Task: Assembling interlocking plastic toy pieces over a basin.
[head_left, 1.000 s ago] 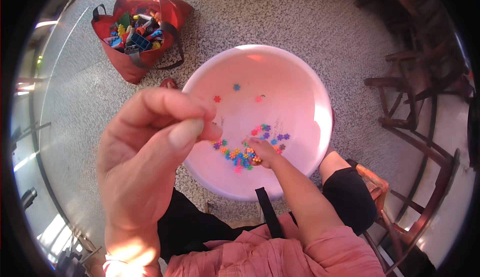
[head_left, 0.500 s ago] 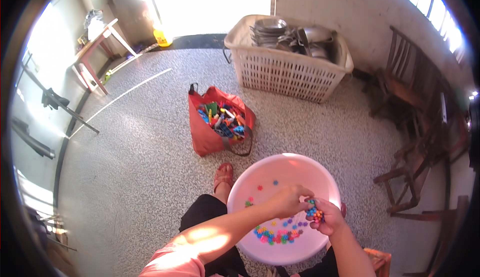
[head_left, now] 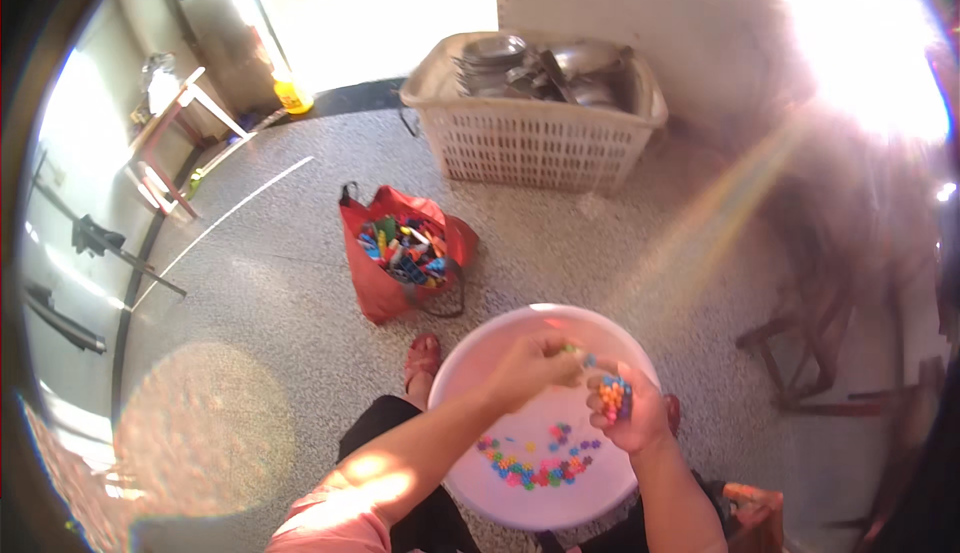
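Note:
A pink basin (head_left: 465,373) sits in front of me, with small flower-shaped plastic pieces (head_left: 530,473) in many colours scattered over its near floor. Above its right side my right hand (head_left: 638,423) curls around a cluster of the same pieces (head_left: 612,395), in orange, blue, pink and purple. My left hand (head_left: 535,368) is just to its left, fingers pinched. Small green and blue pieces (head_left: 589,361) show at those fingertips, close to the right hand's fingers; whether they are joined to the cluster is unclear.
A red bag (head_left: 375,278) full of mixed toy pieces stands beyond the basin. Behind it is a white slatted crate (head_left: 540,143) of metal pans and dishes. Wooden chairs (head_left: 800,353) are on the right, partly lost in glare. A small table (head_left: 165,123) stands far left.
The whole view has shifted, with the scene sliding left and glare appearing at the right. My left hand has drawn slightly away from the right-hand cluster, small pieces now visible at its fingertips.

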Demonstrator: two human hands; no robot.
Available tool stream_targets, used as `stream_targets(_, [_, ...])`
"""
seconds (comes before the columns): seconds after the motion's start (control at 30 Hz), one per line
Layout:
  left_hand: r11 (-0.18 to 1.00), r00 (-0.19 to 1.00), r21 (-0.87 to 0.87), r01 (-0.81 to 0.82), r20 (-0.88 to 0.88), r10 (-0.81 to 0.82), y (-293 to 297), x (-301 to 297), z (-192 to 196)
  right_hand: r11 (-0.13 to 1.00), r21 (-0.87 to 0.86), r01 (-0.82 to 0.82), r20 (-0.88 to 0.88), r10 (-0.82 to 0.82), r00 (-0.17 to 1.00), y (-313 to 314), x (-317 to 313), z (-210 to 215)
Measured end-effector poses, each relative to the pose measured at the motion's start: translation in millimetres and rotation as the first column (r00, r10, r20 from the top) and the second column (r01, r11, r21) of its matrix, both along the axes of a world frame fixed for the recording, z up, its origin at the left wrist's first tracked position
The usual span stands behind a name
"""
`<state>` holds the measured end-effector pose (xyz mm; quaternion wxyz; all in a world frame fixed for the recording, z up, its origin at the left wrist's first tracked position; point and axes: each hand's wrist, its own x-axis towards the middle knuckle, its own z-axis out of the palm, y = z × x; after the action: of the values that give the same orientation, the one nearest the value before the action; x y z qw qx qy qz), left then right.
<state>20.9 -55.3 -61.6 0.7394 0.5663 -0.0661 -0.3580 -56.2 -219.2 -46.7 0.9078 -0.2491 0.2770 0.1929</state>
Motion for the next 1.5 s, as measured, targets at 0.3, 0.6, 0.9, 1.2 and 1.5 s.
stream_targets(0.3, [0.976, 0.93, -0.179, 0.124, -0.322, -0.178, -7, 9, 30, 0.991, -0.108, -0.082, 0.155, 0.098, 0.983, -25, -11, 6])
stream_targets(0.6, [0.95, 0.894, -0.239, 0.202, -0.352, -0.278, -12, -2, 27, 0.996, 0.081, 0.024, 0.202, -0.04, 0.979, -34, -29, 24])
stream_targets(0.9, [0.952, 0.902, -0.213, 0.22, -0.327, -0.281, -30, -8, 37, 0.999, -0.051, 0.0, 0.318, 0.017, 0.948, -46, -38, 36])
stream_targets(1.2, [0.926, 0.889, -0.314, 0.208, -0.335, -0.313, -39, -4, 34, 0.99, -0.135, 0.051, 0.351, 0.0, 0.936, -50, -37, 32])
stream_targets(1.5, [0.96, 0.915, -0.251, 0.124, -0.346, -0.209, -35, -9, 36, 0.983, -0.09, 0.16, 0.258, -0.132, 0.957, -53, -35, 37])
